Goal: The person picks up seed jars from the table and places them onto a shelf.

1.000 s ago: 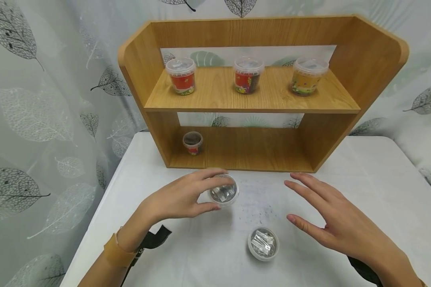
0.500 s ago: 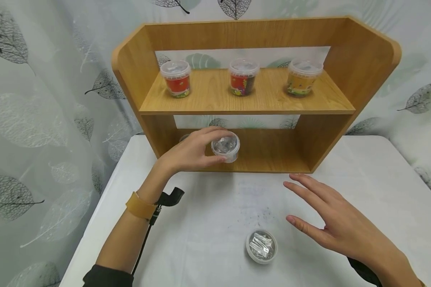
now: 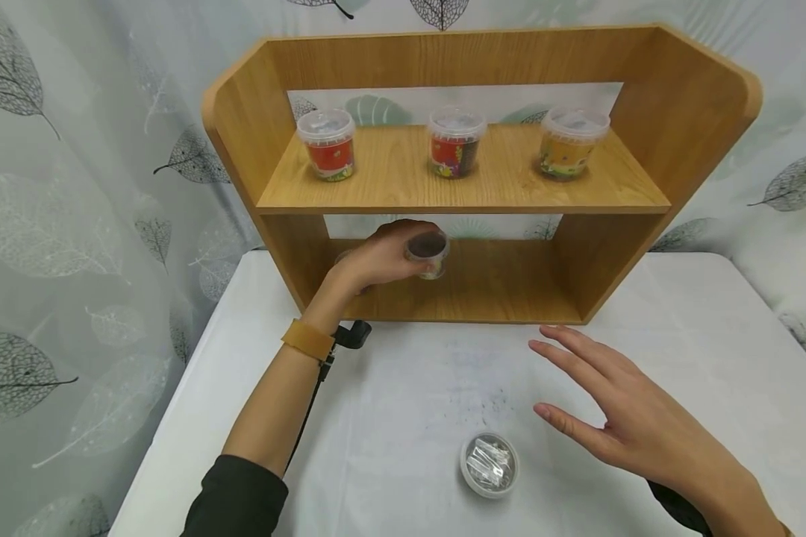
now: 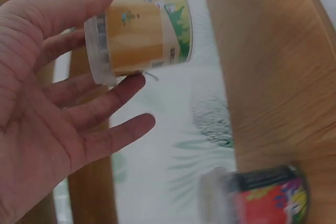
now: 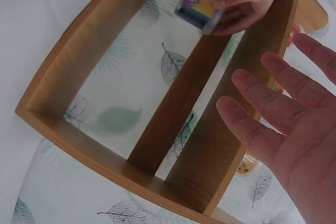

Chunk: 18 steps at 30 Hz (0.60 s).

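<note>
My left hand (image 3: 386, 256) holds a small lidded plastic cup (image 3: 428, 252) inside the lower compartment of the wooden shelf (image 3: 463, 210). In the left wrist view the held cup (image 4: 142, 35) shows an orange label with green at its base, and the thumb and fingers grip it near the lid. A second cup (image 4: 268, 198), labelled red and black, stands there too, mostly hidden by the hand in the head view. My right hand (image 3: 618, 410) hovers at the right with its fingers spread, touching nothing. Left of it, a lidded cup (image 3: 489, 465) with silvery wrapped contents stands on the table.
Three lidded cups stand on the upper shelf: a red one (image 3: 329, 145) at left, a red and dark one (image 3: 455, 143) in the middle and a yellow one (image 3: 571, 143) at right. A white cloth (image 3: 389, 447) covers the table; a leaf-patterned curtain (image 3: 87, 261) hangs behind.
My left hand has carried the cup from above the table forward into the lower compartment, tilting it. The right hand has stayed in place.
</note>
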Each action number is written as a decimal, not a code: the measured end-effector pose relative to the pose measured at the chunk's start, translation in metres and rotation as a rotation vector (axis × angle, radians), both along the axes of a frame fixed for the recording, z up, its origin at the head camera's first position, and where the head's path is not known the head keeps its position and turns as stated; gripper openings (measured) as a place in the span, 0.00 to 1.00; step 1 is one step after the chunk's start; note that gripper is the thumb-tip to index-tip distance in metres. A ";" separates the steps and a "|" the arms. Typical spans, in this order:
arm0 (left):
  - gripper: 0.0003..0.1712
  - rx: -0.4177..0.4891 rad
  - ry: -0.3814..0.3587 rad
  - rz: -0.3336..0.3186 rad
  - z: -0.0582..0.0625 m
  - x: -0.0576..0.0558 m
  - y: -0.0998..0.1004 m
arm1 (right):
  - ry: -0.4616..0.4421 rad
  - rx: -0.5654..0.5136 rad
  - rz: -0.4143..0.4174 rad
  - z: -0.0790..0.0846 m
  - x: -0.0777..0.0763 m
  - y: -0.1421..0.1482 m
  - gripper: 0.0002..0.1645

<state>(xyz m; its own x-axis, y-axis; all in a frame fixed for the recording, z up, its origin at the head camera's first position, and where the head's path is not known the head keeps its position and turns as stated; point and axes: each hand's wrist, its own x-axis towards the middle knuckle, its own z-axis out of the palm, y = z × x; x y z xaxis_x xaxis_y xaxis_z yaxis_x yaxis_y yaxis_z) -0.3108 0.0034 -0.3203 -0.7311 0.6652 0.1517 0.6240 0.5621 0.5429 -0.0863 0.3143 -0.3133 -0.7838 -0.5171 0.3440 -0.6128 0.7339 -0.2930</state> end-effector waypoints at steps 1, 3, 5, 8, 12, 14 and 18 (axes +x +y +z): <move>0.30 -0.008 -0.016 0.013 -0.003 -0.003 0.002 | 0.003 0.000 -0.003 -0.001 0.000 0.000 0.49; 0.30 -0.011 -0.058 0.034 -0.010 -0.009 0.005 | -0.003 0.001 -0.010 -0.001 -0.001 0.000 0.49; 0.30 -0.013 -0.091 0.042 -0.017 -0.012 0.008 | -0.002 0.000 -0.005 -0.002 -0.001 0.001 0.49; 0.31 -0.040 -0.124 0.060 -0.027 -0.017 0.011 | 0.003 -0.002 0.003 -0.002 -0.001 0.002 0.49; 0.33 -0.081 -0.145 0.079 -0.038 -0.021 0.012 | 0.002 -0.004 -0.002 -0.002 0.000 0.002 0.48; 0.34 -0.073 -0.149 0.075 -0.043 -0.022 0.013 | 0.004 -0.005 -0.001 -0.002 0.000 0.003 0.48; 0.34 -0.061 -0.165 0.085 -0.052 -0.025 0.012 | 0.016 -0.010 0.016 -0.003 0.001 0.005 0.47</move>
